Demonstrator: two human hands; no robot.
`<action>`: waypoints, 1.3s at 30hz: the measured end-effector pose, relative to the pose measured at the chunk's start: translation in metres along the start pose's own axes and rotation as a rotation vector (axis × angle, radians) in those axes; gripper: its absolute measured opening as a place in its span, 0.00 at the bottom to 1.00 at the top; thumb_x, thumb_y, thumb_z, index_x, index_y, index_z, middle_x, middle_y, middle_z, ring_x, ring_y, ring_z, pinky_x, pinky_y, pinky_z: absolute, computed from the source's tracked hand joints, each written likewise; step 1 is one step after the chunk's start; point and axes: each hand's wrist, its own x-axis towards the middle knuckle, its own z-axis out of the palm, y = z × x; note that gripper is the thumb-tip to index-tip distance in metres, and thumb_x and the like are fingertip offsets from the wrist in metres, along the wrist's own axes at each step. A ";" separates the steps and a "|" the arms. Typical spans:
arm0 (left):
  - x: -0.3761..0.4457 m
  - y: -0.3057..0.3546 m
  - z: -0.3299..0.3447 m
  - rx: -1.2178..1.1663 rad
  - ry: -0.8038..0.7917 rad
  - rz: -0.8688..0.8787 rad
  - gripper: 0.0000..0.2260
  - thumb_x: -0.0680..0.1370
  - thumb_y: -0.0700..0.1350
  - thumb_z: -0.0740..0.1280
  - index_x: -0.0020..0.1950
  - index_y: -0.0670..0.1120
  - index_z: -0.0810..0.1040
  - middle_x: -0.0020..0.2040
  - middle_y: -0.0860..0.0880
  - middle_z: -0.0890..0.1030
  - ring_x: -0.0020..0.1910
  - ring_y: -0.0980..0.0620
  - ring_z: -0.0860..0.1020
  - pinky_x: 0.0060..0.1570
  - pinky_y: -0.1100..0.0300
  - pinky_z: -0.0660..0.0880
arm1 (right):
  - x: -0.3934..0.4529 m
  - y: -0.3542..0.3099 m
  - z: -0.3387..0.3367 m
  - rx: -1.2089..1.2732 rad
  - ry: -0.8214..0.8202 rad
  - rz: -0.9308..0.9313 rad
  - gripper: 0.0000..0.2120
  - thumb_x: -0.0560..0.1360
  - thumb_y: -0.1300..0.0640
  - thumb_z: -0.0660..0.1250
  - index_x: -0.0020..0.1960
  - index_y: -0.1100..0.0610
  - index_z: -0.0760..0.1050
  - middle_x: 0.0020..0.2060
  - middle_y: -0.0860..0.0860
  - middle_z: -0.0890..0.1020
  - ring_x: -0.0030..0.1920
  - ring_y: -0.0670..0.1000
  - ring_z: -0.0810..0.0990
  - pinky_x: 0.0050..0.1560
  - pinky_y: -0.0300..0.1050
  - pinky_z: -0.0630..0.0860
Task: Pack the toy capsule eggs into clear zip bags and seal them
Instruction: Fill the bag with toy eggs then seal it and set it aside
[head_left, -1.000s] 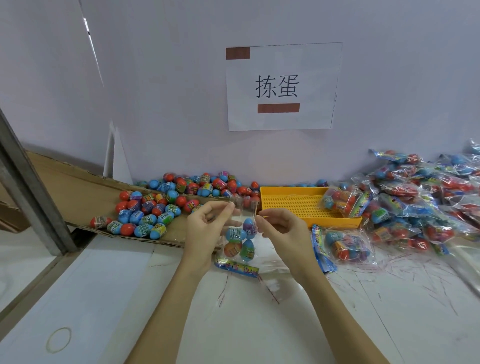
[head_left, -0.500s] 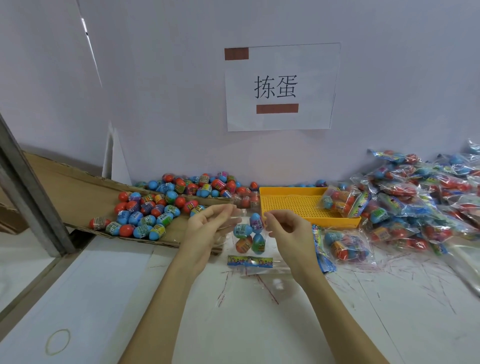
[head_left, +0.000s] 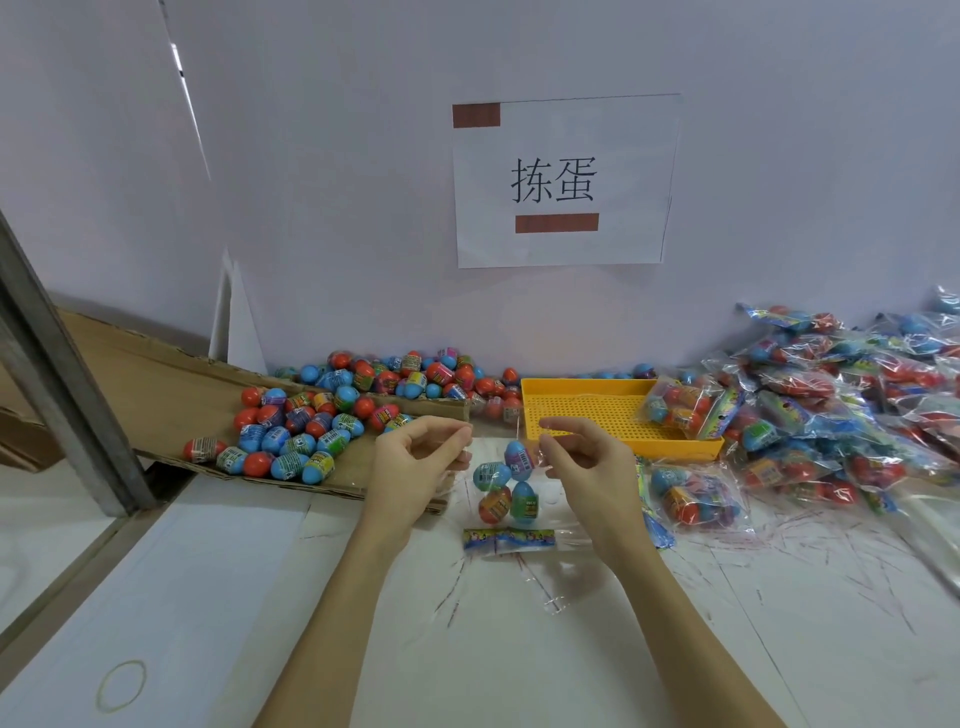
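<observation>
- On the white table (head_left: 519, 649) in front of you, the largest mass is the heap of sealed bags (head_left: 841, 405) spreading along your right side; it lies as it did a second ago, so the finished count has not yet grown.
- Beyond your left hand, the loose capsule eggs (head_left: 332, 410) sit heaped on the cardboard sheet (head_left: 156, 384), untouched over the last second; plenty of stock is left to pack.
- Between those two piles, the yellow perforated tray (head_left: 597, 410) stays put, with one filled bag resting on its right end.
- Your left hand (head_left: 415, 467) now pinches the top left corner of the clear zip bag (head_left: 511, 493), thumb against forefinger; a second ago it sat closer to your right hand, so your hands have drawn apart.
- Your right hand (head_left: 592, 467) grasps the bag's top right edge between thumb and fingertips, the other fingers curled loosely.
- The bag you hold has dropped: a second ago it hung tilted in the air, and now its printed bottom strip (head_left: 509, 538) lies flat on the table, the mouth stretched taut between your hands.
- Inside it, four eggs (head_left: 506, 483) stand in a cluster. Filling looks finished, and I judge the mouth is set for pressing shut; I cannot tell whether the zip is closed.
</observation>
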 end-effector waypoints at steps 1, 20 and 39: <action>0.000 -0.001 0.000 0.013 -0.006 0.011 0.04 0.78 0.43 0.75 0.50 0.51 0.87 0.42 0.49 0.87 0.41 0.52 0.86 0.39 0.64 0.81 | 0.000 0.000 -0.001 -0.001 0.002 -0.005 0.05 0.79 0.59 0.71 0.51 0.50 0.83 0.39 0.47 0.87 0.40 0.47 0.85 0.40 0.38 0.81; 0.001 0.001 -0.008 0.008 -0.009 -0.018 0.06 0.76 0.41 0.76 0.52 0.50 0.87 0.43 0.50 0.88 0.44 0.52 0.87 0.41 0.65 0.81 | 0.003 -0.002 -0.012 0.058 -0.077 0.044 0.03 0.77 0.59 0.73 0.48 0.54 0.85 0.39 0.49 0.87 0.42 0.48 0.86 0.41 0.38 0.82; -0.004 0.010 -0.017 -0.013 -0.100 0.042 0.10 0.76 0.32 0.73 0.46 0.47 0.89 0.43 0.46 0.88 0.41 0.52 0.86 0.40 0.68 0.80 | 0.007 -0.005 -0.029 0.122 -0.261 0.035 0.08 0.77 0.65 0.72 0.50 0.54 0.86 0.45 0.52 0.88 0.47 0.52 0.86 0.49 0.39 0.82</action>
